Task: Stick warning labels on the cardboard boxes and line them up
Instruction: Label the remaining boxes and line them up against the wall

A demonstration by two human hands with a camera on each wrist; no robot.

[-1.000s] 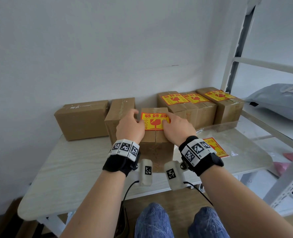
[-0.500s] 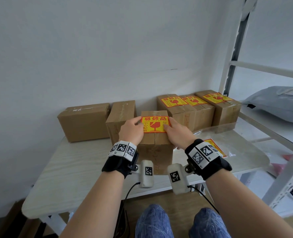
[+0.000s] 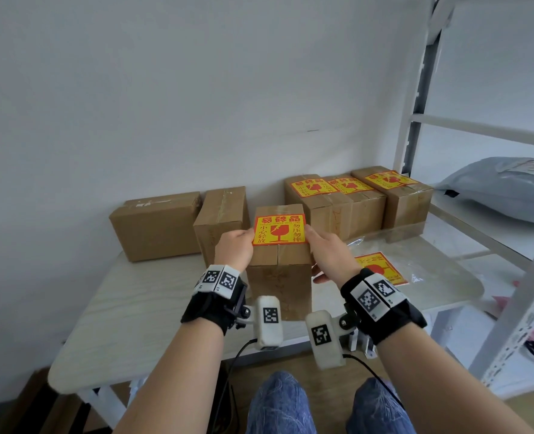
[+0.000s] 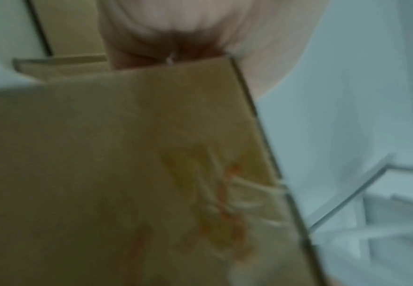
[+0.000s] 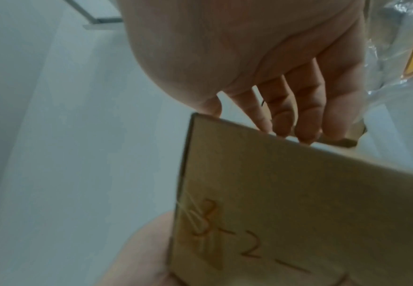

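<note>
The box in hand [image 3: 279, 258] stands near the front edge of the worktop [image 3: 140, 311], about the middle of its width, with a yellow warning label [image 3: 279, 229] lying on its top. The left hand [image 3: 233, 249] has its grip at the label's left edge and the right hand [image 3: 328, 249] at the right edge; the right fingers [image 5: 305, 108] are extended and touch the top rim of the box, while the left fingers are too blurred to judge. I think the label may not be pressed flat, so a corner could lift, or it could wrinkle if the hands slide unevenly. The box is tall and narrow, so a hard push could tip it. I count six boxes: three labelled boxes [image 3: 350, 200] at the back right corner, two plain boxes [image 3: 184, 223] at the back left, and this one. One spare label sheet [image 3: 381, 267] lies near the right edge.
</note>
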